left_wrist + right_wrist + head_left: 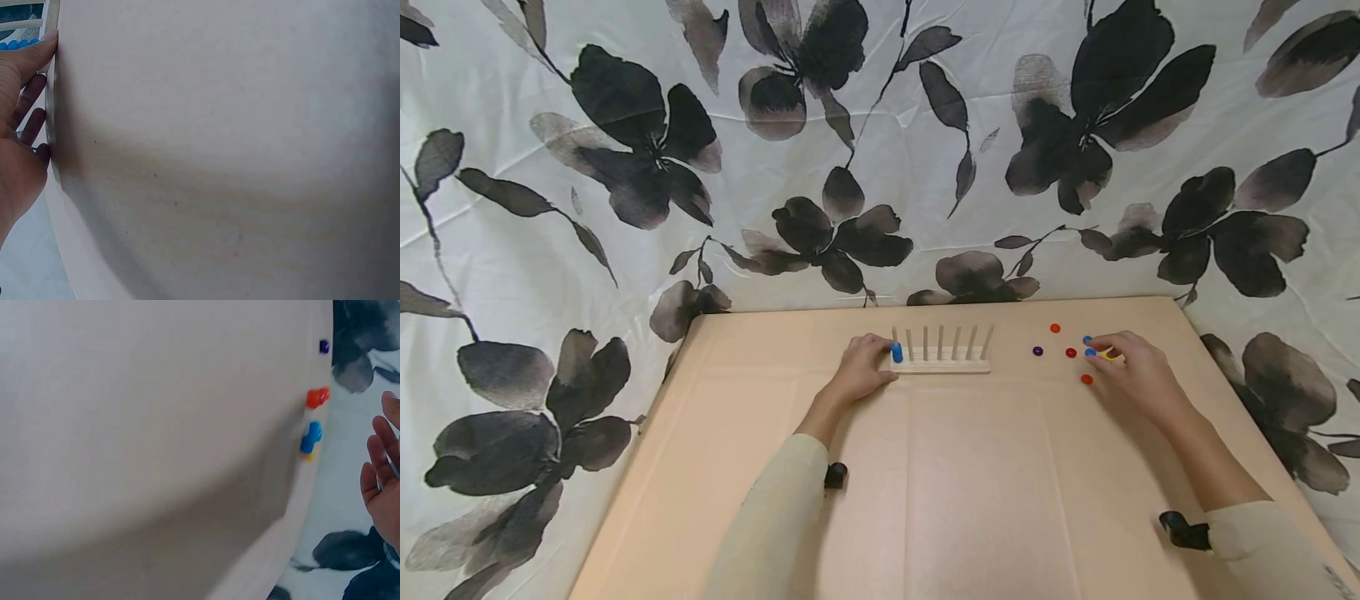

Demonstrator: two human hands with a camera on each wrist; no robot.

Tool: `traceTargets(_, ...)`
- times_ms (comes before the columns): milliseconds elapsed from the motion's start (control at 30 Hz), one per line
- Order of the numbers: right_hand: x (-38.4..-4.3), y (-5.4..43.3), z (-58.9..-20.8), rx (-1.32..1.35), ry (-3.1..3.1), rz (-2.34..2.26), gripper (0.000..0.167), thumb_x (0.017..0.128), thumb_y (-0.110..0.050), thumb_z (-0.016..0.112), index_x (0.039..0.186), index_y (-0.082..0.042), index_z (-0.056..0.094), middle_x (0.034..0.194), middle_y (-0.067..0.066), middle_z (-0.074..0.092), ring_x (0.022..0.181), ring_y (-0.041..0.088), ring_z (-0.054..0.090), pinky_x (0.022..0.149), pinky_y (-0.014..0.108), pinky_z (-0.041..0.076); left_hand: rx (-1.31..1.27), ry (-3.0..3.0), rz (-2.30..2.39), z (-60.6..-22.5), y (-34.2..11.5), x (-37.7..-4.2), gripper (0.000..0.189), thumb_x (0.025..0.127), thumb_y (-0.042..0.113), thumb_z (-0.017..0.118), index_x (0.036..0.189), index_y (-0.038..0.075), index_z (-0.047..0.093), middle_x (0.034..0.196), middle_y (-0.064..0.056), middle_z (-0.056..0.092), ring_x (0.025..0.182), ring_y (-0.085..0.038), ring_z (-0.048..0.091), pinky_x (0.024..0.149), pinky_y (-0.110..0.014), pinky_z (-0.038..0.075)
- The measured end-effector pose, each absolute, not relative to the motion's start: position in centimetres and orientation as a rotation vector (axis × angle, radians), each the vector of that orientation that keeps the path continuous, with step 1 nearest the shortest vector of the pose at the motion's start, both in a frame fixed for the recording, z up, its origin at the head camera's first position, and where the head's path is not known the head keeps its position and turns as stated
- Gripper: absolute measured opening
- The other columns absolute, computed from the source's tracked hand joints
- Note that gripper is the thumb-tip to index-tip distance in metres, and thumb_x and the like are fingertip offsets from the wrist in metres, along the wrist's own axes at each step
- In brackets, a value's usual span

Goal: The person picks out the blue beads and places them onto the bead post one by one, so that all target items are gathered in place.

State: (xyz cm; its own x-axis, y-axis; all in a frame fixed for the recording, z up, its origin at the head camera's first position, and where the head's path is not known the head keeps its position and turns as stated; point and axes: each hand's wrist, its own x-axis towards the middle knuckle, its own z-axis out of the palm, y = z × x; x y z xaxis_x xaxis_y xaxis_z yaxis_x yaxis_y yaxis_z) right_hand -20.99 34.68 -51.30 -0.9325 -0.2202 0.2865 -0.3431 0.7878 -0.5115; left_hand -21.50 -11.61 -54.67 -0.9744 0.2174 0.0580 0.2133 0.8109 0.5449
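Observation:
A wooden peg rack [943, 367] with a row of upright thin pegs stands near the table's far edge. Blue beads [897, 353] are stacked on its leftmost peg. My left hand [861, 367] holds the rack's left end, and in the left wrist view its thumb and fingers lie along the base's edge. Over at the right, my right hand [1138, 375] hovers with loosely bent fingers above the loose beads. Its fingertips overlap a blue bead [1090, 352] and a yellow bead [1107, 356] in the head view; the right wrist view shows nothing between the fingers.
Left of the right hand lie a purple bead [1037, 351] and several red or orange beads [1071, 352]. Another blue bead [1087, 339] sits by the fingertips. The pale table [970, 483] ends close behind the rack, against a floral cloth [850, 150].

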Motion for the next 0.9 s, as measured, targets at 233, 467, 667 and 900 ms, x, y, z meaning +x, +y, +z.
traceTargets(233, -21.6, 36.2, -52.6, 0.342, -2.827, 0.842, 0.028, 0.094, -0.015, 0.076, 0.118, -0.001, 0.071, 0.115, 0.020, 0.066, 0.103, 0.036, 0.059, 0.077, 0.037, 0.052, 0.348, 2.977, 0.909, -54.4, -11.4, -21.5, 0.057, 0.088, 0.023, 0.083, 0.139, 0.008, 0.063, 0.139, -0.011, 0.059, 0.137, -0.034, 0.044, 0.118, -0.048, 0.035)
traceTargets(467, -22.1, 37.0, -53.5, 0.354, -2.878, 0.831, 0.032, 0.095, -0.015, 0.075, 0.120, 0.003, 0.069, 0.113, 0.024, 0.065, 0.099, 0.039, 0.062, 0.084, 0.055, 0.057, 0.336, 2.979, 0.905, -54.3, -11.3, -21.6, 0.057, 0.088, 0.024, 0.083, 0.138, 0.007, 0.063, 0.138, -0.011, 0.060, 0.136, -0.034, 0.045, 0.118, -0.047, 0.035)
traceTargets(667, -22.5, 37.6, -54.2, 0.414, -2.889, 0.773, 0.033, 0.092, -0.012, 0.077, 0.119, 0.005, 0.068, 0.106, 0.025, 0.065, 0.096, 0.038, 0.061, 0.084, 0.057, 0.053, 0.324, 2.974, 0.913, -54.3, -11.4, -21.5, 0.057, 0.088, 0.023, 0.083, 0.139, 0.007, 0.062, 0.139, -0.011, 0.059, 0.136, -0.034, 0.045, 0.118, -0.047, 0.035)
traceTargets(900, -23.0, 38.2, -55.3, 0.417, -2.917, 0.759, 0.032, 0.091, -0.011, 0.078, 0.116, 0.006, 0.068, 0.100, 0.022, 0.064, 0.090, 0.034, 0.060, 0.079, 0.052, 0.054, 0.327, 2.966, 0.930, -54.3, -11.4, -21.6, 0.057, 0.088, 0.023, 0.083, 0.139, 0.008, 0.063, 0.138, -0.011, 0.059, 0.136, -0.033, 0.044, 0.117, -0.047, 0.035)
